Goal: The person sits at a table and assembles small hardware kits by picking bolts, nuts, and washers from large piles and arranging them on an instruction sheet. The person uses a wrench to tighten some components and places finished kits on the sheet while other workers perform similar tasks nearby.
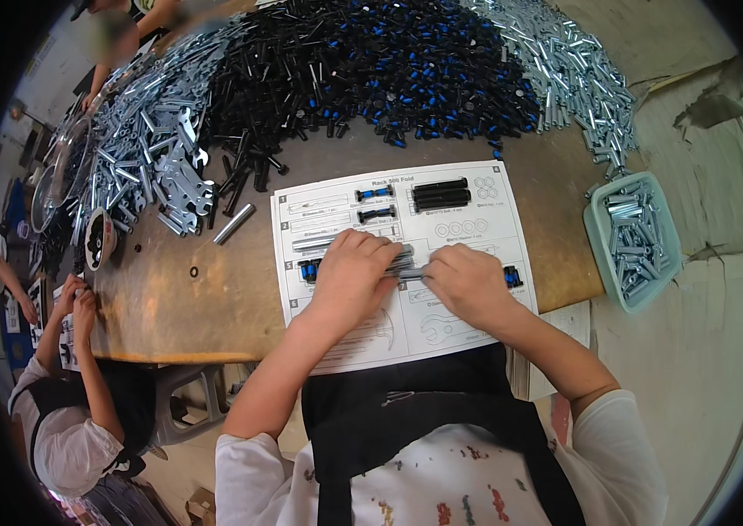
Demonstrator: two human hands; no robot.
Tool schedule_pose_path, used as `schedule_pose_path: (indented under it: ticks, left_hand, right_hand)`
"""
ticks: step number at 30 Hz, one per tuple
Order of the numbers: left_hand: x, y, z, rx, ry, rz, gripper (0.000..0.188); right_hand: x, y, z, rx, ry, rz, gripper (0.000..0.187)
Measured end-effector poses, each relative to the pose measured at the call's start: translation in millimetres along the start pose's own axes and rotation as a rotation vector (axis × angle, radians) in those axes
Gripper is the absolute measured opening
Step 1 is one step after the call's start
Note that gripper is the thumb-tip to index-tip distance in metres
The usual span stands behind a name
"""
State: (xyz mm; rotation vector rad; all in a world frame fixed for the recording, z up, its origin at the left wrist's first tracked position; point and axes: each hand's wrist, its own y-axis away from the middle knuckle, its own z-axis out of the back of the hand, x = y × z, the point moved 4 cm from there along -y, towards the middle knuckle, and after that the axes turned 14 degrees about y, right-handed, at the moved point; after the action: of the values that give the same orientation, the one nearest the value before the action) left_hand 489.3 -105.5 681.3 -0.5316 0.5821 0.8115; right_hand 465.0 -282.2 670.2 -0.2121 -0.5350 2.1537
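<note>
A printed paper sheet (512, 241) with outlined drawings lies before me on the table. Both hands are over its middle. My left hand (354, 276) is closed around silver metal tubes (403, 259), whose ends show past its fingers. Pinched in my right hand (474, 285) is the end of a silver tube (410, 273); the two hands nearly meet there. On the sheet lie black bolts with blue bands (375, 193), a row of long black bolts (442, 195) and more blue-banded bolts (307, 270) left of my left hand. Another bolt (512, 276) sits by my right hand.
Heaps of black bolts (292, 70), blue-banded bolts (450, 79), silver tubes (564, 70) and flat wrenches (183, 180) cover the table's far side. A pale green basket (600, 254) of tubes stands right. One loose tube (234, 223) lies left. A co-worker's hands (78, 302) are far left.
</note>
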Motion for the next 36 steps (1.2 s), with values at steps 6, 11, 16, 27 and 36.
schedule_pose_path:
  ticks: [6,11,16,27,36]
  left_hand:
    - [7,-7,-7,-0.060,0.003,-0.002,0.025]
    - [-5,-18,-3,-0.021,-0.012,0.027,0.033]
    - [-6,-19,-3,-0.041,-0.015,0.042,0.036]
    - [-7,-10,-22,-0.123,-0.020,0.042,0.035]
    - [-7,-26,-19,-0.047,-0.056,0.140,0.027]
  right_hand:
    - [-37,10,3,0.056,0.153,-0.006,0.007]
    - [-101,-2,14,0.232,-0.053,-0.311,0.016]
    - [-279,-37,21,0.135,0.269,-0.856,0.025]
    - [-454,18,-68,0.189,0.387,-0.976,0.034]
    - [-173,-47,42,0.034,-0.239,-0.309,0.017]
